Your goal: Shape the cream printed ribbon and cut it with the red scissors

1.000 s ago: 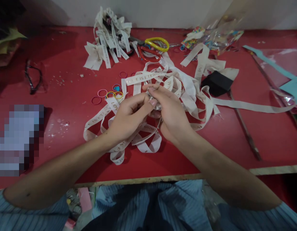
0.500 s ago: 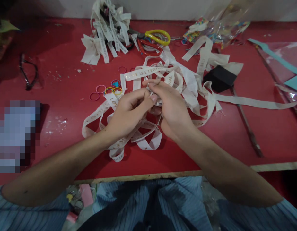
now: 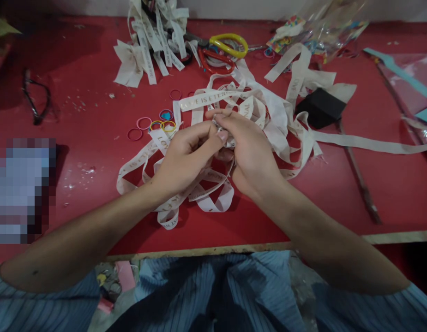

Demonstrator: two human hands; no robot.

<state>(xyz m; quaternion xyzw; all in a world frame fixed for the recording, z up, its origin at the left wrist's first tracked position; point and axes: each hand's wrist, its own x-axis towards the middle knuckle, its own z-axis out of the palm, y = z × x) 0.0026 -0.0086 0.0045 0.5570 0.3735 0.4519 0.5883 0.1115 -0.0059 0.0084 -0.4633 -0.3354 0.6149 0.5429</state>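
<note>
My left hand and my right hand meet over a loose tangle of white printed ribbon. Both are closed, pinching a bunched bit of ribbon between thumbs and fingers; the left thumb presses on it from above. Dark lettering shows on the small part visible between them, and the rest of the gripped part is hidden by my fingers. From beneath the hands a strand of ribbon curves down. Several coloured elastic bands lie left of my left hand.
Behind the tangle lie scissors with yellow and red handles, beside a bunch of cut ribbons. A black block and a thin stick are at right. Eyeglasses and a blurred-out rectangular object lie left.
The view has shifted slightly, so the far items sit a little higher in the picture. Both hands keep the same pinch on the ribbon, almost unmoved.
</note>
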